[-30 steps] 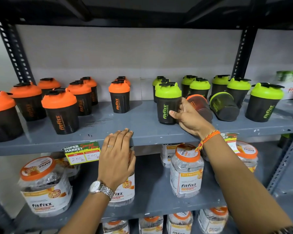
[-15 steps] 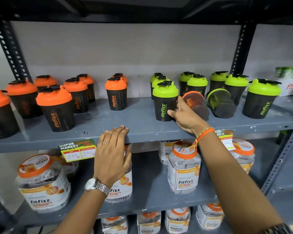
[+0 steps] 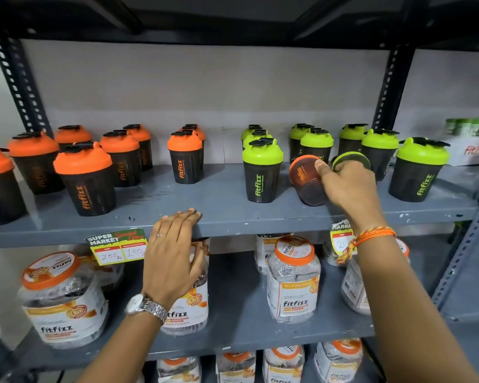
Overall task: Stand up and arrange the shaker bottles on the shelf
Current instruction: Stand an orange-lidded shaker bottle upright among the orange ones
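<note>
An orange-lidded shaker bottle (image 3: 304,179) lies tipped on its side on the upper grey shelf (image 3: 221,205), its base towards me. My right hand (image 3: 349,189) closes over its right side, thumb on top. A green-lidded bottle (image 3: 350,159) lies tipped just behind that hand. Upright green-lidded shakers (image 3: 262,172) stand around them, with one larger-looking one at the right (image 3: 421,172). Upright orange-lidded shakers (image 3: 85,178) fill the shelf's left half. My left hand (image 3: 174,244) rests flat on the shelf's front edge and holds nothing.
A price tag (image 3: 116,246) hangs on the shelf edge left of my left hand. Clear jars with orange lids (image 3: 292,277) stand on the lower shelf, more below. Black slotted uprights (image 3: 17,84) frame the rack. A white box (image 3: 473,150) sits far right.
My right hand has moved right, from beside the front green shaker onto the tipped orange-lidded bottle, and now grips it. My left hand has stayed on the shelf edge.
</note>
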